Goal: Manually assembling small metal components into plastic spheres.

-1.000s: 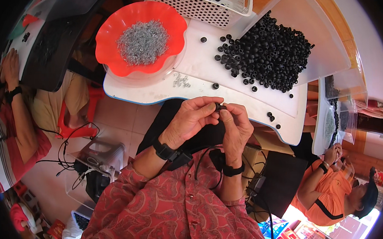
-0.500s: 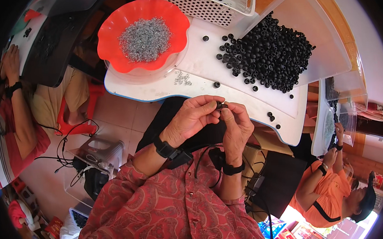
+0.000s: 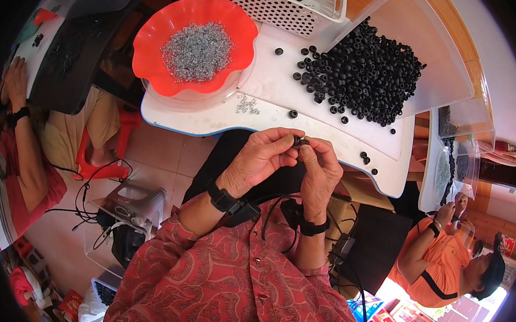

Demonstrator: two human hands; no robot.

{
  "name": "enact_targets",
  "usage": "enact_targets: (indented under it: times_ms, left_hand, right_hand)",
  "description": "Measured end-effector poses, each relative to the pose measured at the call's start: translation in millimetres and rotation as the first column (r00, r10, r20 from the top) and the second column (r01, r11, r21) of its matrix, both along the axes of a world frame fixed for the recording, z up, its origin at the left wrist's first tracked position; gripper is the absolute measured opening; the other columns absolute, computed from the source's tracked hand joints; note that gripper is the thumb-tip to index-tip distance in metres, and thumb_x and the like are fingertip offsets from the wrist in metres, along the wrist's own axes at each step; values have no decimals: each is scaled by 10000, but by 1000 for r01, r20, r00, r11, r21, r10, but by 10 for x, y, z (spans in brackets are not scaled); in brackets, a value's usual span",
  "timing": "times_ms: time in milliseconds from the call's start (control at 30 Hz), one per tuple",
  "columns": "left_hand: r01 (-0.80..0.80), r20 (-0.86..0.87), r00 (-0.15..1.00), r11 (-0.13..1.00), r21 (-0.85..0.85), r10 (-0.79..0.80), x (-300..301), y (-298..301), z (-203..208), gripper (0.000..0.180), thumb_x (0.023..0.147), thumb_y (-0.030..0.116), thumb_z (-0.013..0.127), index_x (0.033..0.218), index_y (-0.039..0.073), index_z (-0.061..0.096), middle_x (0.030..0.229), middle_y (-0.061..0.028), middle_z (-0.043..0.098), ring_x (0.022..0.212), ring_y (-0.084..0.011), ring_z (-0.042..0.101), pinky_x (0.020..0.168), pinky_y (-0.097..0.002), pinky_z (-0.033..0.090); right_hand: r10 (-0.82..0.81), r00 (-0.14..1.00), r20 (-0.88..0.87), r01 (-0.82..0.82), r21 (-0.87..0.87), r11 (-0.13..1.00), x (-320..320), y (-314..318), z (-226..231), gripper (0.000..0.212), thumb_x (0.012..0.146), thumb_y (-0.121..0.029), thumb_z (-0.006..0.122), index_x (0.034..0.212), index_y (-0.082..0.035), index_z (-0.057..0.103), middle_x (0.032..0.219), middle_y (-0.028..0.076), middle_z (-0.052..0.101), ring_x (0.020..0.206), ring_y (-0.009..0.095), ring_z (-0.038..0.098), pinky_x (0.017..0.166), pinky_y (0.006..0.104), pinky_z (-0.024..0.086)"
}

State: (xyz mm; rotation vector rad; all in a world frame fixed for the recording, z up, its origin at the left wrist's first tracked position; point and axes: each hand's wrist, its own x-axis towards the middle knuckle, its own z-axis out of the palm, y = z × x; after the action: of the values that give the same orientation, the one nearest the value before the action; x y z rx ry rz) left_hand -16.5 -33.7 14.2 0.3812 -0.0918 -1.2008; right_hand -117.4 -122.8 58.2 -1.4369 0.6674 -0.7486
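Observation:
My left hand (image 3: 262,159) and my right hand (image 3: 319,170) meet in front of the table's near edge. Thumb and fingers of both pinch a small black plastic piece (image 3: 299,141), which looks like the round hollow pieces on the table. Fingertips cover much of it, so whether it is one part or two joined cannot be made out. A large heap of black round pieces (image 3: 362,72) spills from a tipped clear bin (image 3: 437,49). To the left, a red wavy-rimmed bowl (image 3: 148,57) holds many tiny silvery, spring-like pieces (image 3: 197,51).
A white perforated basket (image 3: 287,11) with some black pieces stands at the back. Small silvery bits (image 3: 247,104) and stray black pieces (image 3: 293,114) lie near the white table's edge (image 3: 202,120). Co-workers sit left and right. Cables (image 3: 86,195) trail at left.
My hands stay almost still, with a slight shift of the fingertips around the black piece. At right, the co-worker's raised hand has come down closer to the other one.

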Motion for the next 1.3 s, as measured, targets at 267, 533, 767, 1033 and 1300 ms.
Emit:
enact_targets:
  times_ms: [267, 533, 767, 1033, 1300]
  left_hand:
    - [-15, 44, 999, 1000, 14, 15, 7, 2, -14, 293, 969, 138, 575, 1218, -13, 600, 1003, -69, 657, 801, -107, 630, 751, -251, 544]
    - [-20, 81, 997, 1000, 25, 18, 27, 42, 18, 273, 952, 105, 596, 1194, -19, 608, 948, -82, 670, 757, -118, 645, 721, -262, 559]
    - [-70, 70, 995, 996, 61, 65, 28, 43, 10, 203, 920, 67, 632, 1100, -26, 618, 919, -110, 668, 737, -154, 669, 664, -283, 593]
    - [-126, 152, 981, 992, 23, 121, -21, 64, 25, 185, 917, 74, 639, 1077, -18, 632, 908, -112, 661, 755, -161, 659, 655, -293, 589]
    - [-158, 182, 972, 986, 52, 146, -68, 80, -12, 196, 918, 74, 639, 1093, -15, 641, 902, -95, 666, 747, -145, 651, 672, -265, 574]
  right_hand:
    - [7, 997, -73, -14, -94, 995, -4, -24, 2, 104, 864, 36, 653, 966, 12, 659, 965, 41, 620, 893, 108, 586, 797, 232, 478]
    - [2, 998, -68, -14, -173, 985, 1, 15, 50, 102, 843, 29, 673, 940, 12, 647, 932, 56, 624, 864, 128, 581, 777, 246, 466]
    - [-1, 998, -67, -17, -268, 963, 1, 20, 21, 110, 831, 35, 682, 928, 7, 638, 913, 57, 622, 826, 134, 581, 746, 246, 469]
    - [23, 995, -97, -61, -408, 911, -29, 23, 108, 128, 817, 50, 690, 927, 3, 644, 890, 65, 617, 788, 133, 588, 698, 242, 478]
    - [35, 997, -76, -63, -414, 908, -27, 28, 52, 139, 813, 47, 694, 934, 0, 644, 878, 73, 622, 762, 147, 598, 686, 255, 489]
